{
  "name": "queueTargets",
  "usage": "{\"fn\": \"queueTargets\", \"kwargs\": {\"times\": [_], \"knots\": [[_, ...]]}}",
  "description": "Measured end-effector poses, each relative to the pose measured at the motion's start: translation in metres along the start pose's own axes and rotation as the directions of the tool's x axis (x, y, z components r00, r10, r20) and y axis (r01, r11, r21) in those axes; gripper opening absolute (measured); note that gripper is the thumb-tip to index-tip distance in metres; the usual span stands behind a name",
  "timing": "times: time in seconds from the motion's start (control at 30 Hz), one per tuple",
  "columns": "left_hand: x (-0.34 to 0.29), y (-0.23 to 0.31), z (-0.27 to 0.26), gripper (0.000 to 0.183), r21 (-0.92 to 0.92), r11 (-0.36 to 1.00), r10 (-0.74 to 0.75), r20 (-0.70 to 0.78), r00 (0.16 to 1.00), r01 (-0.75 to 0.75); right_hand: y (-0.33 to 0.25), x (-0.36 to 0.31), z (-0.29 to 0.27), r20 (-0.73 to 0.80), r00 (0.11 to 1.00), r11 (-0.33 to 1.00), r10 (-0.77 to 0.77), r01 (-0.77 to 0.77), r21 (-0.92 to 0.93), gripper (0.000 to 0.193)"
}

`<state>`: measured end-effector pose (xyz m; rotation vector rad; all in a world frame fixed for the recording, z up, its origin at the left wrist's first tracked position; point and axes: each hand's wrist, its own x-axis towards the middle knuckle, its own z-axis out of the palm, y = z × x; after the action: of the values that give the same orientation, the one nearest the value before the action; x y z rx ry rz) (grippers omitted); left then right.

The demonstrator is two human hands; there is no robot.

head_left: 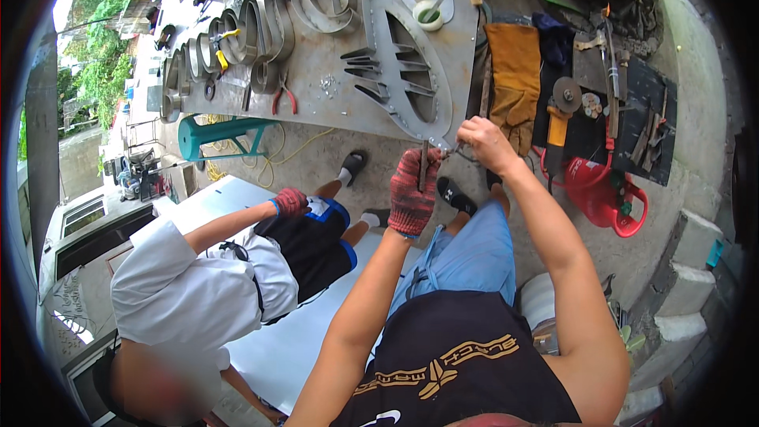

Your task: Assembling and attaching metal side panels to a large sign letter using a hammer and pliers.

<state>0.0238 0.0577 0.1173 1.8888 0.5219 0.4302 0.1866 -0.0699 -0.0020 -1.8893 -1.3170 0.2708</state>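
My left hand (411, 198), in a red and black knit glove, is closed on a narrow dark metal strip (423, 168) that stands up along the fingers. My bare right hand (486, 145) is just to its right, fingers pinched. A small dark looped piece (465, 153) shows below those fingers; its kind cannot be made out. Both hands are at the near edge of the metal-topped table (316, 103). Just beyond them lies a leaf-shaped sheet metal cut-out (440, 79) with small upright fins. The fingertips of the left hand are partly hidden.
Bent metal strips (277, 20) stand on the table's left, near red-handled pliers (285, 97). To the right are leather gloves (512, 71), an angle grinder (560, 122) and a red tank (597, 194). At left, a co-worker in a white shirt (198, 277) stands by a teal stool (217, 138).
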Motion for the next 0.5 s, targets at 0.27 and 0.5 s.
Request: {"fn": "queueTargets", "kwargs": {"times": [0.27, 0.5], "knots": [[0.009, 0.002, 0.009, 0.012, -0.002, 1.000, -0.022, -0.010, 1.000, 0.022, 0.008, 0.004, -0.008, 0.026, 1.000, 1.000, 0.004, -0.003, -0.026, 0.008], [0.025, -0.002, 0.017, 0.008, 0.148, 0.989, 0.027, -0.010, 1.000, -0.025, 0.046, 0.002, -0.005, 0.036, 0.998, 0.998, -0.059, 0.059, -0.005, 0.007]]}}
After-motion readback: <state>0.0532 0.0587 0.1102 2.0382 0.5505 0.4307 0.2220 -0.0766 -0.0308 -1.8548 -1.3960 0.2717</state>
